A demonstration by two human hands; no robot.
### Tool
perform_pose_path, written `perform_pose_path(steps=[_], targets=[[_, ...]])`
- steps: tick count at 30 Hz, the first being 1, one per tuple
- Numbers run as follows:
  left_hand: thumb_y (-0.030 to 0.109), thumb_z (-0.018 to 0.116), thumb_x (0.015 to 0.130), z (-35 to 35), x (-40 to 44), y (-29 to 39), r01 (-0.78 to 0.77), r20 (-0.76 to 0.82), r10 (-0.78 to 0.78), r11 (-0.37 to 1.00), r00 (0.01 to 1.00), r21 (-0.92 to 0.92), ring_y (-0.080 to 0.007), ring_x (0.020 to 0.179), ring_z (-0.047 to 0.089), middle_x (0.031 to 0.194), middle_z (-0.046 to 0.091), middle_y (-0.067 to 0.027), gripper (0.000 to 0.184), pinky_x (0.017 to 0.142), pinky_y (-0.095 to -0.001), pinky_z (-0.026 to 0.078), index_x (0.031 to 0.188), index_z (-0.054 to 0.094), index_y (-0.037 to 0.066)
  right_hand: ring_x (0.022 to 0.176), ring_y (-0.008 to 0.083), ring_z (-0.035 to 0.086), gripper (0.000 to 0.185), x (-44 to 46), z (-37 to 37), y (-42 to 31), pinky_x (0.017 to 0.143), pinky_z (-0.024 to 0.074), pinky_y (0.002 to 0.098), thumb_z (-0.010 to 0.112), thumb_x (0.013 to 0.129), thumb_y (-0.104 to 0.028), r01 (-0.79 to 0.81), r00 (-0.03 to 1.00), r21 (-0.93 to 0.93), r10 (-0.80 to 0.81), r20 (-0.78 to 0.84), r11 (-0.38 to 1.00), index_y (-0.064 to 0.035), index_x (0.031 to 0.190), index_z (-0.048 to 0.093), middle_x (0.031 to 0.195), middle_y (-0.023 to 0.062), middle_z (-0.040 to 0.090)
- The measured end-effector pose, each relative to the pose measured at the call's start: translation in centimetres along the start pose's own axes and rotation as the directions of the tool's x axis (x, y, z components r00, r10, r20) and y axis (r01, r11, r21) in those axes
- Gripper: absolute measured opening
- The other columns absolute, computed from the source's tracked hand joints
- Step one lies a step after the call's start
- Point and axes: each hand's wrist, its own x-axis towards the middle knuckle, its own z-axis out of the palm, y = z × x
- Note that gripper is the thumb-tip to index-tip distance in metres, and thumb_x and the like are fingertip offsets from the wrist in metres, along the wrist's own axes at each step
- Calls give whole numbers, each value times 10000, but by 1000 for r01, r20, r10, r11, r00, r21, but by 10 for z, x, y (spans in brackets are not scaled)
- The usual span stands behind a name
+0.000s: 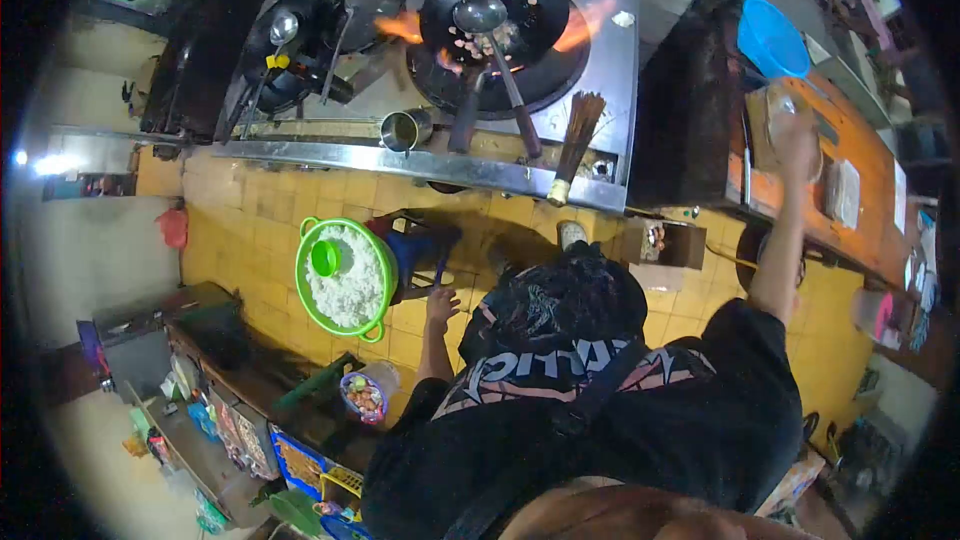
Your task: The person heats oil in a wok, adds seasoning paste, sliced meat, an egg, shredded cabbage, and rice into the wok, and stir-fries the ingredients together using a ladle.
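My left hand [441,306] hangs low beside my body, right of a green basket [378,317] of white rice with a green cup [326,257] in it. Its fingers are slightly spread and hold nothing visible. My right hand [797,136] reaches over the orange table [861,210] at the right, at a pale container or board whose contents are hard to make out. Its fingers are blurred. On the stove, a black wok [535,10] holds small pieces of food, with a ladle [481,16] resting in it and flames around it.
A bristle brush [578,145] lies over the stove's front edge. A metal pot [405,129] stands left of it. A blue basin [773,38] is on the table's far end. A cardboard box [681,243] and a bucket [369,393] stand on the floor.
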Motion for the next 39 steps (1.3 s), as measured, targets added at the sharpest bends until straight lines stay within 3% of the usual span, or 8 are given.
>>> perform_pose_path(steps=[2,12,13,14,15,21,27,39], targets=[[239,513,871,-13,-1,-16,29,-57,-34,996,998,-82,-200,762,599,975,579,-61,251,573,-323,475,1075,537,94,643,100,513,281,-102,11,-128,530,418,274,497,870,-278,-15,976,846,-177,129,533,-57,1020,585,750,14,568],[278,574,842,-108,-34,-109,110,-83,-122,985,989,-135,-217,812,597,975,583,-91,324,633,-316,492,1063,516,49,962,410,567,273,-232,167,-272,808,470,491,453,857,-195,184,825,104,-211,525,977,-43,1076,510,1028,258,575],[320,580,842,-138,-20,-168,-519,122,508,849,853,99,-221,819,597,970,585,-90,348,642,-335,502,1062,518,57,962,423,562,260,-231,160,-276,813,469,497,450,853,-177,180,814,94,-201,545,979,-39,1066,507,1036,265,566],[351,568,847,-145,-11,-168,99,-13,-104,973,994,-209,-246,821,600,977,584,-94,374,646,-350,513,1070,515,55,959,428,560,254,-228,148,-282,808,476,490,453,842,-144,172,788,106,-202,581,979,-25,1063,492,1036,256,554],[354,552,858,-154,-16,-178,-387,93,381,844,920,370,-251,799,604,950,589,-94,354,610,-347,513,1040,532,51,968,416,561,318,-229,169,-272,804,463,507,445,870,-290,185,887,198,-250,387,962,-38,1052,508,1004,269,567],[253,562,843,-151,-8,-179,163,54,-155,958,986,-237,-249,733,596,892,586,-84,243,568,-372,498,1013,538,82,800,380,601,316,-207,204,-258,725,480,486,476,874,-307,316,819,170,-359,447,933,-22,1007,509,909,225,614],[219,606,811,-123,11,-138,202,-52,-226,934,973,-294,-191,624,585,768,580,-55,210,519,-305,487,960,540,87,552,125,500,209,-170,106,-307,518,471,277,670,808,-184,-292,953,952,-52,297,86,-74,877,507,701,13,512],[221,529,841,-73,12,-77,-27,-186,-76,867,980,-497,-193,770,585,941,575,-68,262,642,-323,481,1034,529,45,786,468,588,303,-70,42,-562,712,497,490,525,828,-231,661,736,244,-676,-26,710,39,958,480,857,292,585]])
